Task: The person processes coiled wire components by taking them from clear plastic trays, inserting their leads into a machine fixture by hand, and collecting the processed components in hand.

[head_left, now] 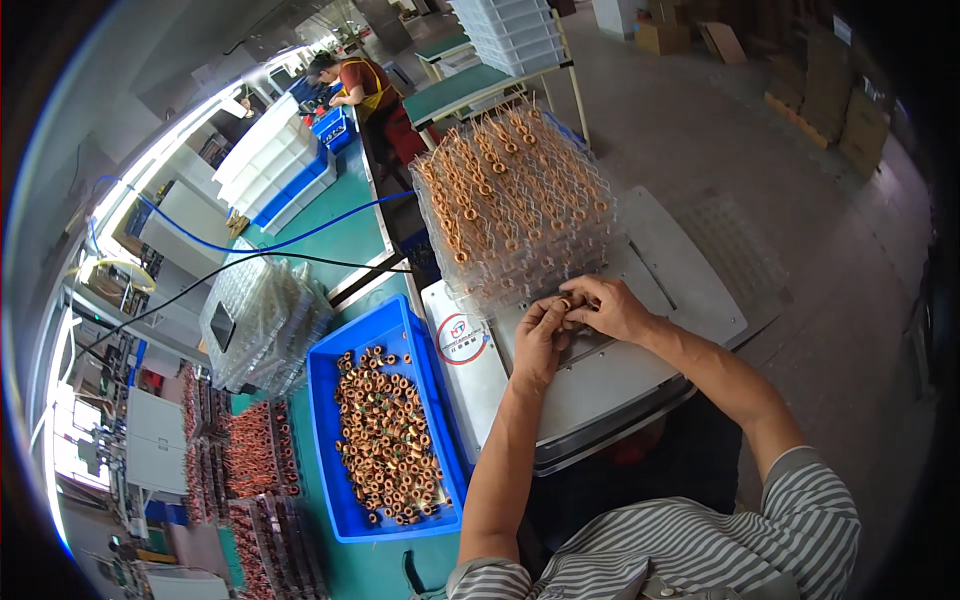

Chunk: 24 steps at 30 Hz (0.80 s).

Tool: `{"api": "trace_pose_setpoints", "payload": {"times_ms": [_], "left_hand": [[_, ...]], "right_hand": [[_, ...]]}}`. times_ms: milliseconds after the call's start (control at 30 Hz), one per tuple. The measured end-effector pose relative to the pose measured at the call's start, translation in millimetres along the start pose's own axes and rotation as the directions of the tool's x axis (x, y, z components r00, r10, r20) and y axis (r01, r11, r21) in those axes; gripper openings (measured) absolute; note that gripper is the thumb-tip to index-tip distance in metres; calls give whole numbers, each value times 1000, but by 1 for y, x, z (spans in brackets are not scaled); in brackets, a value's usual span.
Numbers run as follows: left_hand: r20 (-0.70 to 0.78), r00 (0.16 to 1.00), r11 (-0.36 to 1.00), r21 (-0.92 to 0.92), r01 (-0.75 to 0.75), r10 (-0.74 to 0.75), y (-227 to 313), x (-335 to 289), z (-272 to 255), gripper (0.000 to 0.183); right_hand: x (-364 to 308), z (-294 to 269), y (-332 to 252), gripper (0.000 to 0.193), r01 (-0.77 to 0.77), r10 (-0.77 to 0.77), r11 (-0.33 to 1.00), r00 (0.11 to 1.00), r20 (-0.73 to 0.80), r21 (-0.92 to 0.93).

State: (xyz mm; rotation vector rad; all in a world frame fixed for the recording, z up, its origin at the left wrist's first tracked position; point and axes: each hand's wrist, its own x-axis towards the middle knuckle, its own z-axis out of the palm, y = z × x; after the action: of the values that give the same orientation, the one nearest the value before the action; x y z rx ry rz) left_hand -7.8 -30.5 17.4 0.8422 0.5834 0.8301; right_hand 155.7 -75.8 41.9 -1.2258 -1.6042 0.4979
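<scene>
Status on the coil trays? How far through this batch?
Done: the clear tray on top of the stack looks nearly full of copper coils in rows. In hand: left hand and right hand pinch one coil at the tray's near edge. Left: the blue bin still holds many loose coils.

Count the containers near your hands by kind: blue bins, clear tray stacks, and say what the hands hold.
Blue bin of loose copper coils: 1
Clear tray stack loaded with coils, just beyond the hands: 1
Empty clear tray stack, left of the bin: 1
Coil pinched between left hand and right hand: 1
Total: 4
</scene>
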Motion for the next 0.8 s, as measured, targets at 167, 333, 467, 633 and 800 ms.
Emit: {"api": "trace_pose_setpoints", "payload": {"times_ms": [167,333,467,633,800], "left_hand": [[40,988,924,-350,154,-150,7,-1,-17,19],[172,968,870,-431,239,-181,11,-3,-32,23],[80,961,831,-487,268,-263,21,-2,-27,16],[104,966,803,-538,255,-237,27,-5,-37,15],[81,977,826,-523,209,-196,37,-14,-40,15]], "right_hand": [[8,18,-38,36,-6,4,1000,997,-76,-23],[25,48,-55,30,371,-404,852,914,-14,-370],[73,38,-78,21,186,-226,935,969,-104,-302],[183,42,-68,22,77,-162,847,980,-118,-526],[238,63,-63,37,-220,226,711,971,-79,-668]]}}
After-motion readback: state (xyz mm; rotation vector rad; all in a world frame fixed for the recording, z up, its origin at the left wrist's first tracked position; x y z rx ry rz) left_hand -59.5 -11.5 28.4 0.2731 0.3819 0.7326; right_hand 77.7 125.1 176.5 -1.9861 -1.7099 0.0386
